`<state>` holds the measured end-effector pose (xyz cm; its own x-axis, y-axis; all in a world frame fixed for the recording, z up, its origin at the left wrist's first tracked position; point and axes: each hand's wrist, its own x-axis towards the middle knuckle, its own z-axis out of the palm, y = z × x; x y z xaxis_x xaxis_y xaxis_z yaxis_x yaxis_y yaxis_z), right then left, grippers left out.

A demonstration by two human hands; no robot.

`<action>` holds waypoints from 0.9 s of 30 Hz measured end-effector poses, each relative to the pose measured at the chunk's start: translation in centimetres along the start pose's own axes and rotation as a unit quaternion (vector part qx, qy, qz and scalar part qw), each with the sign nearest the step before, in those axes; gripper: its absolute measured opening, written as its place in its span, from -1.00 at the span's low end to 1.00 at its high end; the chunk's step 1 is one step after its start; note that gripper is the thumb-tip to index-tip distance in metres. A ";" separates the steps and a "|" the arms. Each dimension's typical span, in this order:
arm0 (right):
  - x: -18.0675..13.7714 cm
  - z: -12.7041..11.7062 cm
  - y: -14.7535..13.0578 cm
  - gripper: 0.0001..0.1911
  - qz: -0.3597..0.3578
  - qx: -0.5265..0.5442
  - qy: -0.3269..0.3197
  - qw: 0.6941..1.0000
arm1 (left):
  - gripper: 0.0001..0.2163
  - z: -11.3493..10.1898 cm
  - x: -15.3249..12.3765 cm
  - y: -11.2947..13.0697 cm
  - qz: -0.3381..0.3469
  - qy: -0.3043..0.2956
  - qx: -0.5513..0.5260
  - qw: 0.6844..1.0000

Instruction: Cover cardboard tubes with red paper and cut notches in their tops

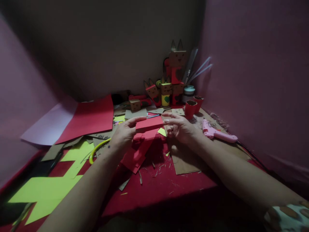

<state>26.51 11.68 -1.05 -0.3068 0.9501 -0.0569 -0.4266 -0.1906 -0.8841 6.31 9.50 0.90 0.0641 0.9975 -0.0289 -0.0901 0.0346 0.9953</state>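
A folded piece of red paper (149, 123) is held up over the table between my two hands. My left hand (123, 133) pinches its left end between thumb and fingers. At the right end, the fingertips of my right hand (180, 128) are closed against its edge. Below the held piece lies another red paper cutout (135, 158), partly in shadow. A small yellow paper scrap (162, 131) shows just under the right fingers. A sheet of brown cardboard (184, 161) lies beneath my right hand.
Cardboard animal figures (166, 93) stand at the back near the wall. To the right are red paper tubes (190, 109) and a pink glue gun (218, 133). Yellow paper cutouts (45, 188), a large red sheet (91, 117) and a yellow curved handle (96, 149) lie left.
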 end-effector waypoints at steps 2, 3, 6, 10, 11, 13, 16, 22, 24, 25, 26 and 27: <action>-0.3 0.2 0.3 -0.35 0.006 -0.028 -0.023 0.999 | -0.55 0.2 0.0 -0.1 -0.009 0.000 -0.018 1.000; -0.3 0.3 0.5 -0.31 0.018 -0.039 -0.038 0.998 | -0.57 0.2 0.1 -0.2 -0.009 -0.003 -0.021 1.000; -0.4 0.4 1.0 -0.40 0.033 -0.059 -0.058 0.996 | -0.64 0.0 0.5 -1.0 0.001 -0.015 -0.024 1.000; -0.5 0.5 1.3 -0.62 0.017 -0.083 -0.061 0.995 | -0.73 -0.3 1.1 -1.9 0.026 -0.036 -0.040 0.998; -0.5 0.6 1.3 -0.62 0.019 -0.086 -0.063 0.994 | -0.72 -0.2 1.2 -2.0 0.032 -0.043 -0.047 0.997; -0.7 0.7 1.2 -0.59 0.025 -0.085 -0.065 0.994 | -0.69 0.0 1.2 -2.0 0.038 -0.053 -0.058 0.996; -0.9 1.0 1.2 -0.56 0.020 -0.073 -0.064 0.995 | -0.70 0.5 0.9 -1.8 0.044 -0.050 -0.067 0.995; -1.1 1.2 1.4 -0.54 0.015 -0.048 -0.071 0.996 | -0.74 1.1 -0.1 -0.8 0.046 -0.026 -0.059 0.997; -1.1 1.3 1.5 -0.51 0.022 -0.045 -0.059 0.997 | -0.74 1.2 -0.3 -0.5 0.041 -0.011 -0.038 0.998; -1.1 1.3 1.5 -0.51 0.025 -0.044 -0.052 0.997 | -0.73 1.2 -0.4 -0.4 0.038 -0.002 -0.027 0.999; -1.1 1.3 1.5 -0.50 0.027 -0.043 -0.048 0.998 | -0.73 1.2 -0.4 -0.3 0.037 0.005 -0.019 0.999; -1.1 1.4 1.5 -0.51 0.028 -0.040 -0.047 0.998 | -0.72 1.2 -0.4 -0.3 0.037 0.009 -0.014 0.999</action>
<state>25.04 10.06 -1.66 -0.4089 0.9101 -0.0673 -0.3375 -0.2193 -0.9154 7.51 8.97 0.77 0.0387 0.9983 0.0426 -0.1226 -0.0375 0.9917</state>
